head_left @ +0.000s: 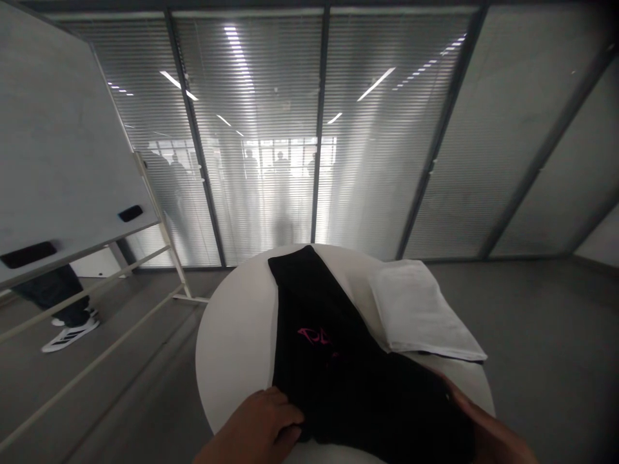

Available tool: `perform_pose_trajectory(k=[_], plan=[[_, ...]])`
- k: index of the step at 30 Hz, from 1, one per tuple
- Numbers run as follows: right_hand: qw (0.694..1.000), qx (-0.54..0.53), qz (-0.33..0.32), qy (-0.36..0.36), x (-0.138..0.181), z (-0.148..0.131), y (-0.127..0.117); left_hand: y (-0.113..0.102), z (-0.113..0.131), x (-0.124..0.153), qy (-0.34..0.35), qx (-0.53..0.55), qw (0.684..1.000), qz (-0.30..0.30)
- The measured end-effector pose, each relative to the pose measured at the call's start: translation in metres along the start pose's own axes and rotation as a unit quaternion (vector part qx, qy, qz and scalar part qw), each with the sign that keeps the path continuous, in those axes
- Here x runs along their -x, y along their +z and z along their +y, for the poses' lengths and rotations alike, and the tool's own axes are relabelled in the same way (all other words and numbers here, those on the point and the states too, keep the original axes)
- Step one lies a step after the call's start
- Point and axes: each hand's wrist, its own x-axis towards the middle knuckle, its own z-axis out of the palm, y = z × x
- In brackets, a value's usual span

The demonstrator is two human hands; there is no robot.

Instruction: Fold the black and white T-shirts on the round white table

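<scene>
A black garment (333, 361) with a pink print lies across the round white table, with a narrow part pointing to the far edge and a wider part near me. Its exact kind does not show. My left hand (261, 422) is closed on its near left edge, fingertips bent onto the cloth. At the near right edge, my right hand (493, 428) holds the same garment from the side, with most of its fingers hidden by the dark cloth. Beside the garment, to the right, sits a folded white cloth (420, 309) with a dark strip showing under its near edge.
The round table (232, 335) has its surface showing at the left. A whiteboard (62, 129) on a frame with black erasers stands at the left; a person's legs and striped shoes (72, 335) show beneath it. Glass partitions with blinds (261, 193) run behind.
</scene>
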Motion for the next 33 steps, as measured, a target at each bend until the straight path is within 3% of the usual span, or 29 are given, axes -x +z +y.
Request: perform_pose_trajectory(k=[3, 7, 10, 13, 15, 19, 24, 29, 33], plan=[[0.997, 0.071, -0.022, -0.036, -0.011, 0.003, -0.002, -0.004, 0.0, -0.001, -0.007, 0.005, 1.0, 0.009], [0.981, 0.163, 0.004, -0.106, -0.017, 0.004, -0.003, -0.002, -0.001, -0.003, 0.002, -0.006, 1.0, 0.0], [0.967, 0.192, -0.037, -0.167, -0.01, 0.003, 0.0, 0.002, -0.001, -0.006, 0.006, -0.026, 0.999, -0.02], [0.948, 0.256, -0.12, -0.147, -0.001, 0.004, 0.004, 0.008, -0.004, -0.008, 0.003, -0.051, 0.998, -0.032], [0.928, 0.322, -0.136, -0.129, 0.004, 0.005, 0.006, 0.011, -0.006, -0.009, 0.001, -0.068, 0.997, -0.042], [0.897, 0.412, -0.058, -0.15, 0.006, 0.004, 0.012, 0.012, -0.007, -0.007, 0.011, -0.082, 0.996, -0.038], [0.908, 0.376, 0.01, -0.186, 0.005, -0.01, 0.013, -0.005, 0.002, -0.01, 0.04, -0.061, 0.997, -0.01], [0.912, 0.321, 0.187, -0.173, -0.002, -0.016, 0.009, -0.018, 0.006, -0.056, 0.016, 0.006, 0.999, -0.044], [0.879, 0.317, 0.281, -0.222, 0.003, -0.019, 0.02, 0.0, 0.024, -0.096, 0.036, -0.06, 0.998, 0.009]])
